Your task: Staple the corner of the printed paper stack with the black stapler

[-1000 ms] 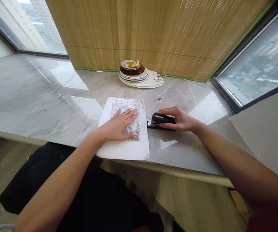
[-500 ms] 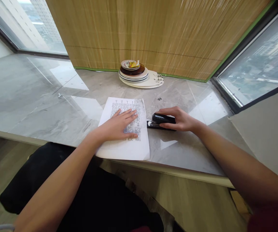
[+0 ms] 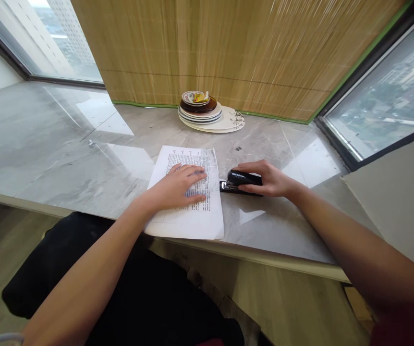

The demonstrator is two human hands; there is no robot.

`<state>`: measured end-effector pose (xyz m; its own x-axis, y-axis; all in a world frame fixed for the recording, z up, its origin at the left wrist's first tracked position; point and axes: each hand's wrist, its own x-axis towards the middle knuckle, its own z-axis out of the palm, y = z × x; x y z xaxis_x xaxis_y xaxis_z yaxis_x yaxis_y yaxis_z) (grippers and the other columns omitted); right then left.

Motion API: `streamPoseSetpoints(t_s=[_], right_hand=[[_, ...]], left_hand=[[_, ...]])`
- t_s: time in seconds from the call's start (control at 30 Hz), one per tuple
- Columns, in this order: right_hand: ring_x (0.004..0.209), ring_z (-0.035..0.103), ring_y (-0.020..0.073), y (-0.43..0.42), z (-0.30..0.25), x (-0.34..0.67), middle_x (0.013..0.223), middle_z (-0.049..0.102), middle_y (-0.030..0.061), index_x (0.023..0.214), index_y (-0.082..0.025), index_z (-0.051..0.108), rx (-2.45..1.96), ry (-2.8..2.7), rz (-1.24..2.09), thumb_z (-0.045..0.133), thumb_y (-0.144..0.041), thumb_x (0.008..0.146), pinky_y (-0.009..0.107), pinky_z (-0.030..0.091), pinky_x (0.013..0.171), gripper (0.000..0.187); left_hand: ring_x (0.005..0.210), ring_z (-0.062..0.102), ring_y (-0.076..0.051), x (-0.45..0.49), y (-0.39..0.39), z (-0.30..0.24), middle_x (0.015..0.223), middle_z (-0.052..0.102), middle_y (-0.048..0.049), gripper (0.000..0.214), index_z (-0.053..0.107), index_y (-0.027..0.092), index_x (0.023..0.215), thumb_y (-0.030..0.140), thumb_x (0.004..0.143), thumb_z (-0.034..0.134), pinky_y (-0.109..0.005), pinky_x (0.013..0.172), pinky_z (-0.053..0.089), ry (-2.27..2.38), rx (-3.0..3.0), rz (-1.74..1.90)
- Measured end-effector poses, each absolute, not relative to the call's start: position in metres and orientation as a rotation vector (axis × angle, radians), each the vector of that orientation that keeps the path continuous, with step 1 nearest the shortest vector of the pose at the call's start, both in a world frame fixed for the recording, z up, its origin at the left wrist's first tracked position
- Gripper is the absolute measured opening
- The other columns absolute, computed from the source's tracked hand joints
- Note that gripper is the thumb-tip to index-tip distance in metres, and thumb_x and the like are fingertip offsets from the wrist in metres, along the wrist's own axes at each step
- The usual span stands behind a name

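Note:
Printed paper sheets (image 3: 207, 223) lie at the front edge of the grey marbled counter. My left hand (image 3: 178, 187) rests palm down on them, fingers spread, covering part of the print. Just right of the sheets is a black stapler (image 3: 245, 178) lying on its side of the counter, its front end at the paper's right edge. My right hand (image 3: 270, 179) is closed around the stapler's rear part, thumb on the near side and fingers over the far side. Whether the paper's edge sits inside the stapler's mouth, I cannot tell.
Behind the paper stands a stack of plates (image 3: 201, 115) with a small yellow packet (image 3: 201, 97) on top. A bamboo blind (image 3: 228, 53) hangs at the back, with windows left and right. The counter's front edge (image 3: 264, 254) runs close to the sheets.
My left hand's fingers have drawn slightly closer together on the paper. The right hand and stapler hold the same place; the view has shifted a little.

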<state>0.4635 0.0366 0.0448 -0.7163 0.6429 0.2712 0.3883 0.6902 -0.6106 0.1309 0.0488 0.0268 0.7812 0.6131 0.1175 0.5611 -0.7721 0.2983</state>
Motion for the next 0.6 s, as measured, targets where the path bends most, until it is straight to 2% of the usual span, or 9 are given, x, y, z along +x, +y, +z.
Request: streamPoseSetpoints(t_s=[0.27,0.43,0.6], right_hand=[[0.088,0.068,0.0194,0.0363,0.0452,0.4626,0.105,0.076,0.0080,0.125,-0.018,0.072,-0.794,-2.424,0.744,0.072,-0.041,0.096,0.029,0.052,0.079,0.037],[0.086,0.066,0.0183,0.0366,0.0453,0.4626,0.104,0.075,0.0075,0.124,-0.016,0.071,-0.791,-2.426,0.755,0.072,-0.041,0.097,0.028,0.051,0.078,0.037],[0.086,0.066,0.0183,0.0364,0.0452,0.4628,0.105,0.075,0.0080,0.125,-0.017,0.071,-0.782,-2.432,0.741,0.072,-0.041,0.097,0.028,0.051,0.077,0.037]], left_hand=[[0.118,0.068,-0.026,0.1320,0.0521,0.0255,0.131,0.074,-0.0074,0.030,0.078,0.026,0.121,0.045,0.100,0.068,-0.047,0.109,0.042,0.731,2.768,0.489],[0.107,0.071,-0.021,0.1317,0.0521,0.0265,0.118,0.079,-0.0042,0.023,0.080,0.027,0.112,0.042,0.103,0.065,-0.042,0.100,0.041,0.635,2.759,0.510],[0.104,0.071,-0.019,0.1322,0.0509,0.0291,0.115,0.079,-0.0035,0.022,0.079,0.027,0.109,0.041,0.105,0.063,-0.039,0.094,0.040,0.596,2.753,0.500]])
